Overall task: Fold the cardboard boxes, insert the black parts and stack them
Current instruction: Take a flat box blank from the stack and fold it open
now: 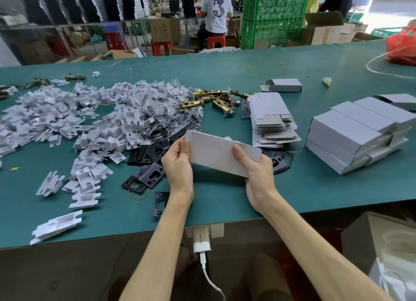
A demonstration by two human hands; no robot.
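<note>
Fingers of our left hand (177, 165) curl behind one end of a flat white box blank (216, 154) with the thumb pressed on its face. Our right hand (258, 174) pinches the other end the same way, near the rounded tuck flap. We hold the blank up off the green table (247, 199), just above the loose black strike plates (148, 176), probably because a grip at both ends lets us squeeze the flattened sleeve open into a tube. It looks flat, so we judge the folding of this box barely begun.

Everything else seems laid out for reach. The stack of unfolded blanks (270, 120) sits just beyond our right hand, and the black plates lie right under the work. The heap of white plastic inserts (67, 120) and the brass latches (216, 98) spread to the left and ahead. Finished closed boxes (351, 138) stand stacked in layers well to the right, apart from the loose parts, where the next one should go.
</note>
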